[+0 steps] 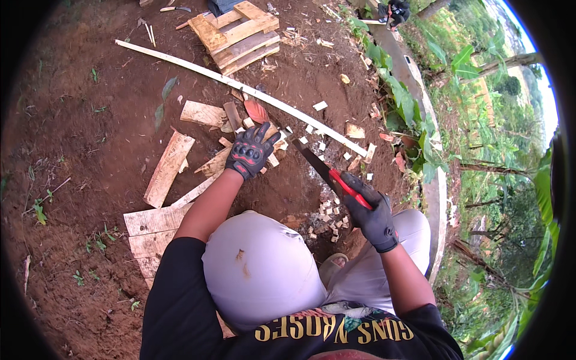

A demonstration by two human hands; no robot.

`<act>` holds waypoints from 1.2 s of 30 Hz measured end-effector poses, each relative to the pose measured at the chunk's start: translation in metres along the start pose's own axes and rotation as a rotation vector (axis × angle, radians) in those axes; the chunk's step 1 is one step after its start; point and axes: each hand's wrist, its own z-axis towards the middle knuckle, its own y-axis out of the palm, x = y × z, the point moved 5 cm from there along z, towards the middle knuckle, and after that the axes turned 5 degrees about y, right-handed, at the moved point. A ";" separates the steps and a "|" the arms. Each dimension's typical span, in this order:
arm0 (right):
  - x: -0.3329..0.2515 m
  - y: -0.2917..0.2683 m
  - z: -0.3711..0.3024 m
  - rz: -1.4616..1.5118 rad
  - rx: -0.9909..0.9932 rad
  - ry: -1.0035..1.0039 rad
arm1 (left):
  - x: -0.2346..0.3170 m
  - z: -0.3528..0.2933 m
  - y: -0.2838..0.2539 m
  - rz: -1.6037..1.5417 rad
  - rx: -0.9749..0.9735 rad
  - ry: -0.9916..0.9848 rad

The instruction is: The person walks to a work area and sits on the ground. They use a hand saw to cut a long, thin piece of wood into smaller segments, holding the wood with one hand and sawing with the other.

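Observation:
My left hand (pixel 251 149), in a black glove with red marks, lies over a small pile of wood offcuts (pixel 217 162), palm down. Its fingers are spread; whatever is beneath the palm is hidden. My right hand (pixel 371 211), gloved in black, is wrapped round the red handle of a saw (pixel 318 163). The saw's dark blade points up and left, its tip close to the left fingertips; its teeth are too small to make out. Small cut wood blocks (pixel 329 217) lie scattered below the blade, near my foot.
A long pale wood strip (pixel 240 90) crosses the ground beyond my hands. Behind it stands a stack of wooden frames (pixel 243 36). Boards (pixel 170 168) lie at left. A concrete edge (pixel 423 90) with plants runs along the right; another person (pixel 394 12) is far off.

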 end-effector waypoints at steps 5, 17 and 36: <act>-0.014 -0.017 -0.022 0.051 -0.118 0.319 | -0.004 -0.007 -0.001 0.028 0.046 -0.012; 0.009 0.010 0.001 0.092 -0.078 0.277 | 0.001 -0.006 -0.001 -0.026 -0.023 -0.020; -0.096 0.027 0.025 -0.285 -0.294 0.035 | -0.010 -0.009 0.014 -0.033 -0.009 -0.089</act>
